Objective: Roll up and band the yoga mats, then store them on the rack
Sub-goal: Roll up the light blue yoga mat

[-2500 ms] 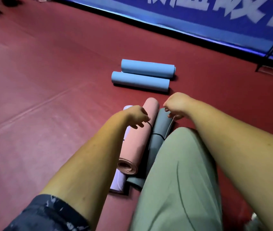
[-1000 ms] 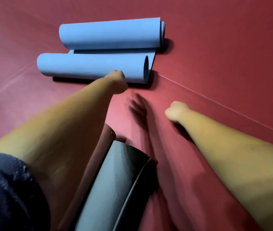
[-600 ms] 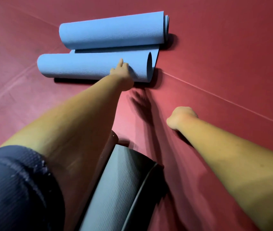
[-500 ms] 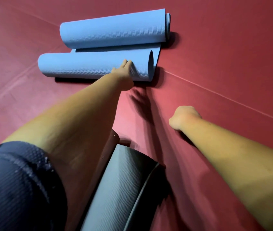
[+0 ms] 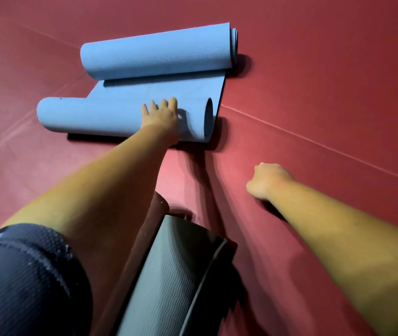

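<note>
the blue mat (image 5: 159, 54) lies on the red floor (image 5: 314, 69) in the upper middle of the frame, rolled in from both ends. the left hand (image 5: 160, 115) presses on its nearer roll, fingers (image 5: 172, 103) straight and slightly spread. the right hand (image 5: 268, 180), centre right, rests on the floor, fingers curled in on nothing. a rolled grey mat (image 5: 169, 275) lies bottom centre.

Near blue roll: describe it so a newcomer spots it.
On the red floor lies a blue mat curled at both ends. The near blue roll is the one under the left hand; unlike the far roll, its right end gapes hollow.
</note>
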